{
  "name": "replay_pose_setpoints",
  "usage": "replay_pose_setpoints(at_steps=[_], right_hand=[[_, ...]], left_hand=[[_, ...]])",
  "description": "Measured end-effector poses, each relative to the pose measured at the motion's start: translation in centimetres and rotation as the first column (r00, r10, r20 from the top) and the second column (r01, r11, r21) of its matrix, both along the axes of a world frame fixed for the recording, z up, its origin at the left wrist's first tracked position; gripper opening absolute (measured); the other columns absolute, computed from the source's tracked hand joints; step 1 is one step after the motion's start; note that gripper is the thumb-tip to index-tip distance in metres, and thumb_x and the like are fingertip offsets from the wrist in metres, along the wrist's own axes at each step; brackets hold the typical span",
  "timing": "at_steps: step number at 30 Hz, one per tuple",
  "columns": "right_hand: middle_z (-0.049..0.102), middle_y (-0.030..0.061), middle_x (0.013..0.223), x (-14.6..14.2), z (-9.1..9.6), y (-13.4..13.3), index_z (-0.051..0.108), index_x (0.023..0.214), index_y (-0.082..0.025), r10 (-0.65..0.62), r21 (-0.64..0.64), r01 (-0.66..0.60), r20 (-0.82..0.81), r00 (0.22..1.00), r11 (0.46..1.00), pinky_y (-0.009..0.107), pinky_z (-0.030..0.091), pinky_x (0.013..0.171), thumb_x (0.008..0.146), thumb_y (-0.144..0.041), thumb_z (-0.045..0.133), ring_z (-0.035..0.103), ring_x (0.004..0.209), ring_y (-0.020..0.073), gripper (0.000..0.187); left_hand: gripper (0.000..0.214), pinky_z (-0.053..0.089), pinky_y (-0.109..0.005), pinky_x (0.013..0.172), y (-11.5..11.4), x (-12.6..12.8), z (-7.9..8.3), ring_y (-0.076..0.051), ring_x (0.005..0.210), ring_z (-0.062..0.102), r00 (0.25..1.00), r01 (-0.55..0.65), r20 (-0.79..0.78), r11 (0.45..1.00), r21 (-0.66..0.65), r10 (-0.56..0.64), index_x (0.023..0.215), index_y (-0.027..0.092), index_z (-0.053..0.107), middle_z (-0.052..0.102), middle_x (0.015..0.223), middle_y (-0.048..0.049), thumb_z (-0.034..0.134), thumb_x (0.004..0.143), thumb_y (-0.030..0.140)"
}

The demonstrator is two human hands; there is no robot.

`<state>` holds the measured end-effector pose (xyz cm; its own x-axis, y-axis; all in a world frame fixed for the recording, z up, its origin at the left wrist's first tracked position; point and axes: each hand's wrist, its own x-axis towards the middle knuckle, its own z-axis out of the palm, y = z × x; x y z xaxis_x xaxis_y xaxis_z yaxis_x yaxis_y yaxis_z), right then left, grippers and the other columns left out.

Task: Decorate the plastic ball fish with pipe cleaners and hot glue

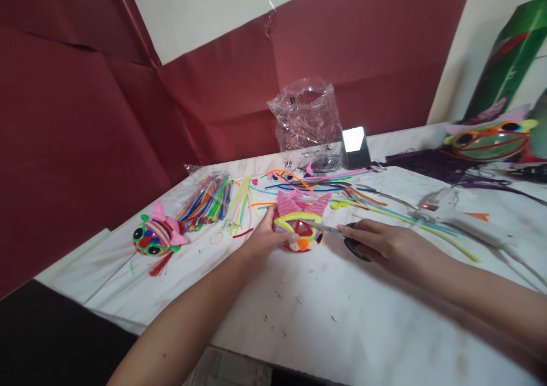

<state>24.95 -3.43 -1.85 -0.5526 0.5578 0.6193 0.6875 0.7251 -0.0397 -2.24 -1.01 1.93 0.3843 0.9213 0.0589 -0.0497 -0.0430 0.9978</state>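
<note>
My left hand (270, 227) is closed on the left side of a small fish-like craft figure (294, 218). The figure has pink ridged fins on top, yellow outlines, red parts and an orange dot. In my right hand (380, 239) is a pair of scissors (356, 243) with dark handles, my fingers around the grips. Its metal blades point left and their tips lie at the front of the figure, near the red shape. Whether the tips touch it I cannot tell.
A finished-looking fish craft (156, 235) lies at left, beside a bag of colourful pipe cleaners (207, 203). Loose pipe cleaners (316, 186) spread behind my hands. A glue gun (465, 218) with its cord lies right. Behind stand a clear plastic bag (305, 118) and a phone-like device (356, 147).
</note>
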Motion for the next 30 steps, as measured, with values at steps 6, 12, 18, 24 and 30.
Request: replay_pose_setpoints(at_steps=[6, 12, 18, 24, 30], right_hand=[[0.070, 0.0133, 0.098, 0.1, -0.1, 0.1, 0.065, 0.124, -0.016, 0.001, 0.000, -0.001, 0.008, 1.000, 1.000, 0.025, 0.054, 0.057, 0.089, -0.013, 0.045, 0.071, 0.076, 0.0203, 0.041], [0.071, 0.0143, 0.099, 0.2, 0.0, 0.1, 0.066, 0.124, -0.016, -0.003, 0.025, 0.002, 0.034, 0.999, 1.000, 0.025, 0.053, 0.055, 0.091, -0.015, 0.043, 0.071, 0.073, 0.0206, 0.040], [0.071, 0.0132, 0.097, 0.4, 0.1, 0.1, 0.066, 0.123, -0.018, -0.005, 0.031, 0.004, 0.041, 0.999, 1.000, 0.024, 0.052, 0.053, 0.091, -0.017, 0.044, 0.071, 0.072, 0.0199, 0.039], [0.071, 0.0131, 0.094, 0.3, 0.4, 0.0, 0.066, 0.122, -0.015, -0.017, 0.060, 0.011, 0.087, 0.996, 0.998, 0.023, 0.052, 0.053, 0.091, -0.013, 0.042, 0.070, 0.069, 0.0181, 0.039], [0.071, 0.0116, 0.092, 0.0, 1.1, -0.5, 0.067, 0.121, -0.016, -0.029, 0.033, 0.026, 0.081, 0.996, 0.999, 0.024, 0.052, 0.054, 0.088, -0.012, 0.048, 0.070, 0.067, 0.0171, 0.039]], left_hand=[[0.083, 0.052, -0.035, 0.088, 0.3, -0.1, -0.3, -0.027, 0.109, 0.064, 1.000, -0.013, -0.010, 1.000, 0.020, 0.014, 0.132, 0.027, 0.042, 0.063, 0.126, -0.0070, 0.081, 0.059, 0.021], [0.085, 0.053, -0.034, 0.086, 0.1, -0.1, -0.1, -0.028, 0.111, 0.063, 0.998, -0.046, -0.042, 0.999, -0.001, 0.046, 0.132, 0.026, 0.043, 0.063, 0.125, -0.0066, 0.083, 0.056, 0.022], [0.088, 0.055, -0.035, 0.086, 0.1, -0.1, -0.1, -0.029, 0.111, 0.063, 0.999, -0.033, -0.034, 0.999, 0.001, 0.033, 0.132, 0.026, 0.044, 0.064, 0.124, -0.0073, 0.084, 0.054, 0.023], [0.091, 0.054, -0.033, 0.083, 0.4, -0.1, -0.3, -0.028, 0.109, 0.065, 0.999, -0.028, -0.037, 0.999, -0.017, 0.027, 0.136, 0.027, 0.038, 0.063, 0.126, -0.0081, 0.083, 0.057, 0.021], [0.090, 0.054, -0.034, 0.083, 0.5, -0.1, -0.1, -0.029, 0.106, 0.066, 0.999, -0.025, -0.042, 1.000, -0.011, 0.025, 0.133, 0.025, 0.040, 0.065, 0.122, -0.0082, 0.085, 0.054, 0.021]])
